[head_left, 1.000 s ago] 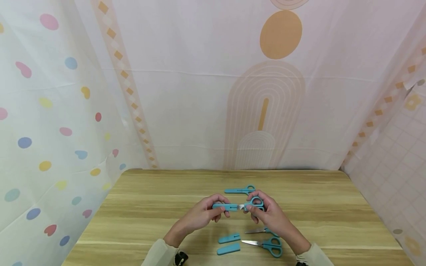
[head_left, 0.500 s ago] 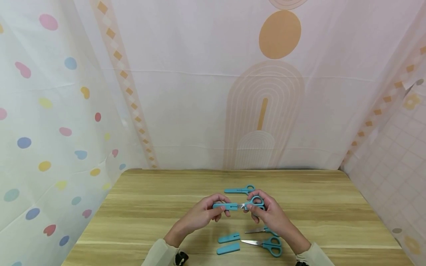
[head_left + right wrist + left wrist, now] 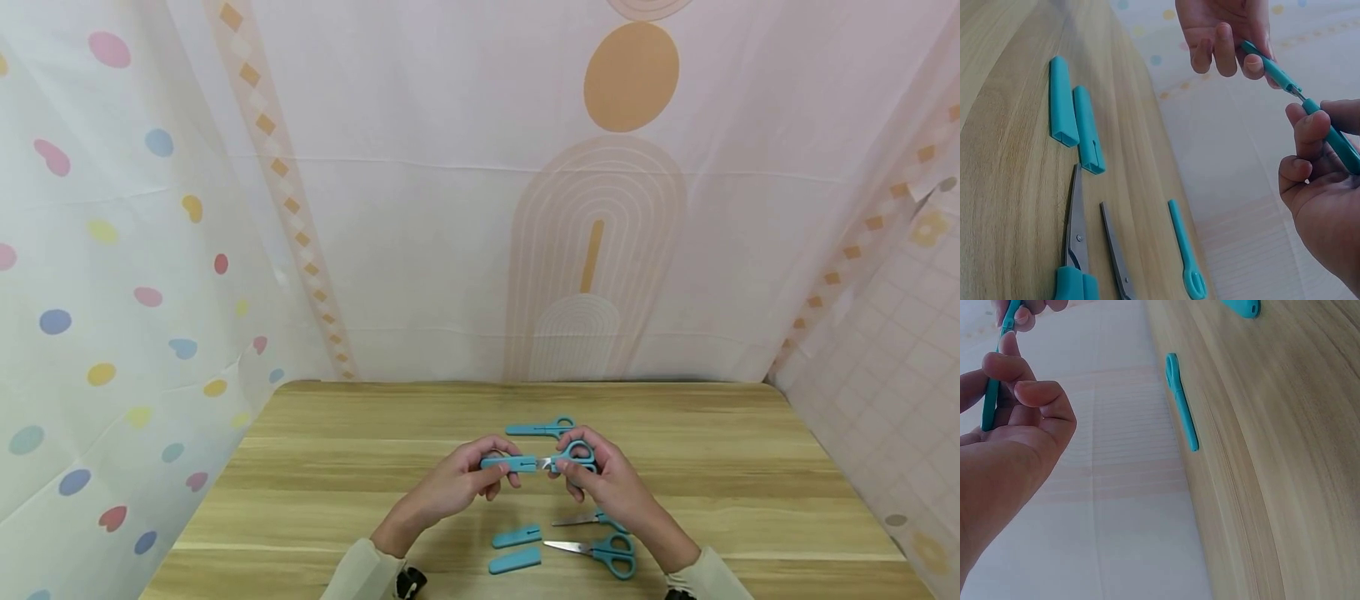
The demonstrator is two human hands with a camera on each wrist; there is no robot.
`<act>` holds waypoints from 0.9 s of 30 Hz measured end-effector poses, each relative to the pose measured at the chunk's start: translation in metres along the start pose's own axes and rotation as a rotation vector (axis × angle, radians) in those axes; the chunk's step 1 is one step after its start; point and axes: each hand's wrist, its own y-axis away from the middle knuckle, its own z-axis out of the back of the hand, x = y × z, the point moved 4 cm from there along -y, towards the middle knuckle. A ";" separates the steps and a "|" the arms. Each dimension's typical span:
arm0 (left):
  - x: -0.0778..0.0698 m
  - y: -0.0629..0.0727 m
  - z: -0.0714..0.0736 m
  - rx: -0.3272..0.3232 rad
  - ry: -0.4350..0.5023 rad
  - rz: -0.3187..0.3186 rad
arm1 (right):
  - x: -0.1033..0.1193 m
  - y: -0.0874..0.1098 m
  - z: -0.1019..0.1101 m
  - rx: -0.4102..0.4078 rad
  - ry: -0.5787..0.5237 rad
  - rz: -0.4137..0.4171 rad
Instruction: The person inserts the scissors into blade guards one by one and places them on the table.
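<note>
Scissors [image 3: 602, 551] on table [image 3: 322, 467], two sheaths [image 3: 515, 561], sheathed pair [image 3: 534, 431] beyond (right hand [image 3: 602, 477] overlapping)

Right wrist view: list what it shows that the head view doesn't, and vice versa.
Only the right wrist view shows the hollow open ends of the two loose, flat turquoise covers. Only the head view shows the cream fabric sleeves. Both show those covers, the left hand holding a long turquoise cover, the right hand holding turquoise-handled scissors, two bare metal-bladed scissors, the sheathed turquoise scissors and the wood-grain table.
</note>
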 end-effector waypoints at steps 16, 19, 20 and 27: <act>0.000 0.000 0.002 -0.006 0.019 0.003 | 0.001 -0.002 -0.001 0.000 0.002 -0.017; 0.001 0.000 0.002 -0.008 0.022 0.005 | 0.001 -0.002 -0.001 0.001 -0.002 -0.018; 0.001 0.000 0.002 -0.009 0.022 0.006 | 0.001 -0.002 -0.001 0.000 -0.001 -0.020; 0.001 -0.002 0.002 -0.017 0.026 0.016 | 0.000 -0.003 -0.001 0.005 0.000 -0.018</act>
